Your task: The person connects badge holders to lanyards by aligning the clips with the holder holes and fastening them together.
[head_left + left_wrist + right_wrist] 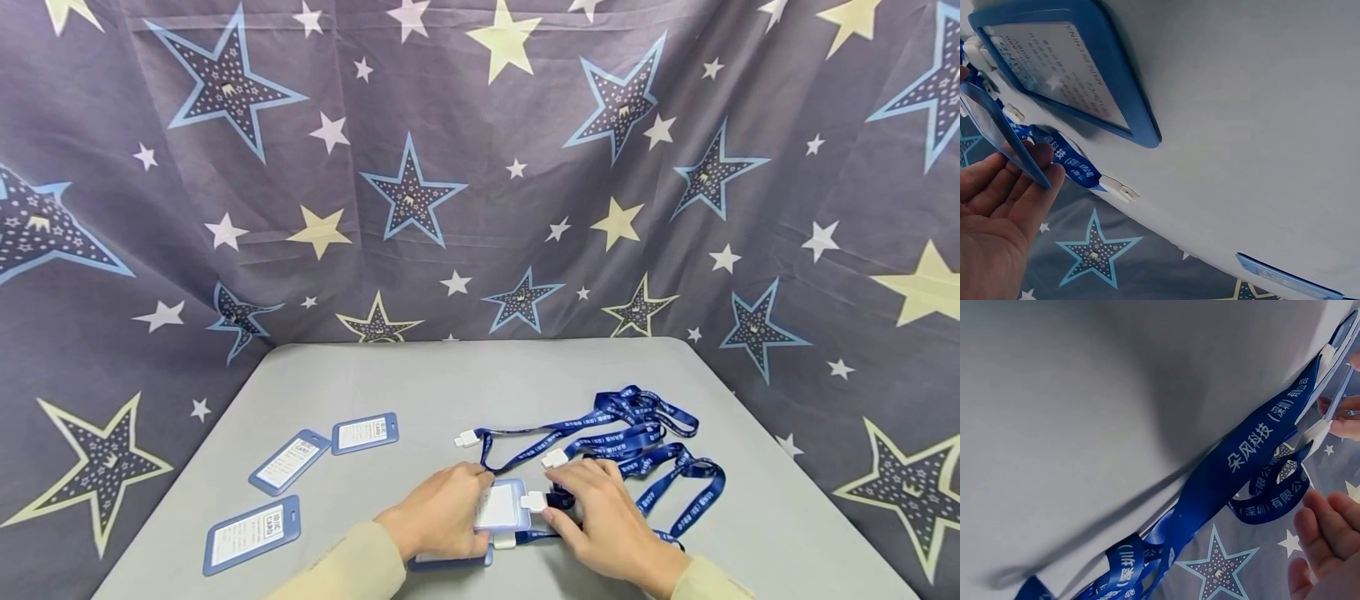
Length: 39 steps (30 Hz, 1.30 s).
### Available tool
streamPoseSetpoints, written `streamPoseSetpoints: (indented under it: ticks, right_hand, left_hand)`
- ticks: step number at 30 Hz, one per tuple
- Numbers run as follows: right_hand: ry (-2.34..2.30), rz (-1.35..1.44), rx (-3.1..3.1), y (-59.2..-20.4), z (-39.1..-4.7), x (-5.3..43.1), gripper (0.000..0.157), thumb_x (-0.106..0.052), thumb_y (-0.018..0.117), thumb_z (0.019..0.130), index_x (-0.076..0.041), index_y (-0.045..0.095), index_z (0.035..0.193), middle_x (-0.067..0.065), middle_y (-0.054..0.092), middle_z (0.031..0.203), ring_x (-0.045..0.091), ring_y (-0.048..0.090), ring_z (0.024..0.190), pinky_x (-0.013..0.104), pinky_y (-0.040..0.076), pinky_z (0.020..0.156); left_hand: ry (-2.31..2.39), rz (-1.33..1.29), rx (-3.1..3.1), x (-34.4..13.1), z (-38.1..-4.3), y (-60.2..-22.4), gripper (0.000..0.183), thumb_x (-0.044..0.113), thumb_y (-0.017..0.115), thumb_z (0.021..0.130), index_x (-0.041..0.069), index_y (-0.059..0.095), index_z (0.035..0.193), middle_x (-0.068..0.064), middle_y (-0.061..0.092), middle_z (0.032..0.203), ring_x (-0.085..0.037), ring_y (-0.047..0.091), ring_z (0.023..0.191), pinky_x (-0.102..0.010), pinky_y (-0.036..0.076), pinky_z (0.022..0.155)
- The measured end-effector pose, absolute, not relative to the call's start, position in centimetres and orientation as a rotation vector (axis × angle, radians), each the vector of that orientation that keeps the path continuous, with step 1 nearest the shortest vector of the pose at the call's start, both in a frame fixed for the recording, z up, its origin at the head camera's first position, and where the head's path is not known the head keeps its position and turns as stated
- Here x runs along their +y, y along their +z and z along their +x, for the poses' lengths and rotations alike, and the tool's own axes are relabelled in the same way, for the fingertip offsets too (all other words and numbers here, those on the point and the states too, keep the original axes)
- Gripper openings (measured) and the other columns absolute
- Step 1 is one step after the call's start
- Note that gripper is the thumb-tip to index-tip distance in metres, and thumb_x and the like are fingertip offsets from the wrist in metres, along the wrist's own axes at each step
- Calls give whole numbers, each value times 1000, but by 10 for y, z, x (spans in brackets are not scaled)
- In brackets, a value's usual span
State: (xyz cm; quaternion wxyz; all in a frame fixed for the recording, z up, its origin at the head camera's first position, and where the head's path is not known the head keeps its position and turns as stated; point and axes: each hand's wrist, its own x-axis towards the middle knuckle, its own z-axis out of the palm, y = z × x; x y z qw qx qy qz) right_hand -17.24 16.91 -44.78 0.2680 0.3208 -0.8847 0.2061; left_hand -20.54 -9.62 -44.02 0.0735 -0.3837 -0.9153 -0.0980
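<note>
My left hand [446,510] pinches a blue-framed ID card holder [501,505] by its edges, thumb on the near side. In the left wrist view this card holder [1027,164] stands tilted above the table. A white clip [535,501] on a blue lanyard sits at its slotted end. My right hand [611,521] is just beside that clip; in the right wrist view its fingers [1316,525] are loosely bent, apart from the clip [1317,434]. Beneath the left hand lies another card holder [450,562], joined to a white clip [505,541]; the hand partly covers it.
Three card holders lie at the left: one at the back [365,433], one in the middle [289,462], one in front [251,534]. Blue lanyards [637,412] lie tangled at the right, with white clips [467,438] pointing left. A starry curtain [450,167] hangs behind the table.
</note>
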Motion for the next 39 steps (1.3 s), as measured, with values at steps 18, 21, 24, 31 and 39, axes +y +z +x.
streamPoseSetpoints:
  ticks: [18,21,24,31,39]
  right_hand:
    - [573,829,-2345,-442,-172,171,43,-28,83,82,-8,73,120,-4,74,111,10,61,106,35,35,95]
    - [587,831,-2330,-441,-172,171,42,-26,83,82,-9,73,119,-3,74,112,11,62,106,35,35,95]
    - [590,833,-2312,-441,-172,171,42,-25,83,81,-10,73,119,-3,74,112,11,62,107,36,35,95]
    - [598,839,-2282,-440,-171,171,42,-25,83,82,-10,73,120,-5,73,114,13,62,108,36,35,96]
    - [604,851,-2244,-439,-171,171,43,-23,83,81,-10,72,120,-5,72,115,14,63,107,37,35,96]
  left_hand:
    - [-299,-1152,-2799,-74,-214,-433,62,39,86,69,2,70,115,0,66,98,-6,57,79,-22,55,76]
    - [-285,-1161,-2790,-71,-216,-434,59,40,86,69,3,70,112,3,64,93,-4,53,74,-19,53,71]
    - [-277,-1161,-2788,-68,-218,-436,56,40,86,68,5,70,109,5,61,89,-3,51,72,-17,51,69]
    - [-279,-1181,-2796,-63,-220,-441,57,37,87,67,5,70,111,6,61,89,-2,51,71,-16,49,67]
    - [-263,-1164,-2814,-58,-220,-441,53,37,88,68,8,70,108,7,60,86,-2,50,70,-16,49,66]
